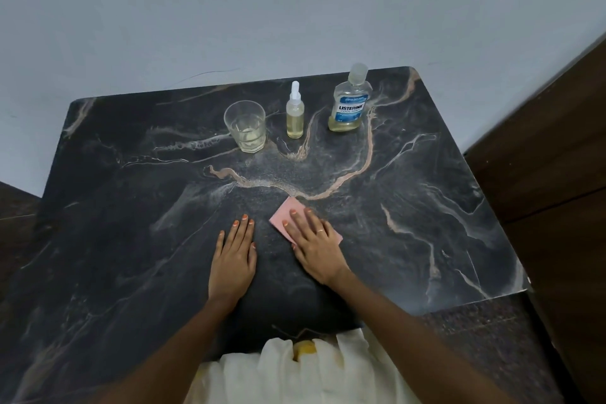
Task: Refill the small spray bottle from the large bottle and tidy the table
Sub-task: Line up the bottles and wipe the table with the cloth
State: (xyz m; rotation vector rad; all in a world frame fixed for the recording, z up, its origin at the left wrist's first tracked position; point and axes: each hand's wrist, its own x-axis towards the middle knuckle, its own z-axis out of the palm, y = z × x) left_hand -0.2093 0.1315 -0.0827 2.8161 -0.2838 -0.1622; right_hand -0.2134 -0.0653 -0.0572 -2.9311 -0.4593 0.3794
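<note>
Pink cloth (pixel 288 210) sits under the right grip (pixel 313 241), which is released and pressing flat; the left grip (pixel 233 257) rests released on the worktop (pixel 131 207). Small spray bottle (pixel 294 115) looks full and capped, standing between the glass (pixel 245 126) and the large bottle (pixel 350 105) at the back, so I'd guess only wiping's left.

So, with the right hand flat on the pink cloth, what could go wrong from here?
1. If the right hand sweeps the pink cloth toward the far side, it might tip the slim small spray bottle, standing upright between the glass and the large bottle.
2. The glass is open and holds some liquid; a bump could spill it.
</note>
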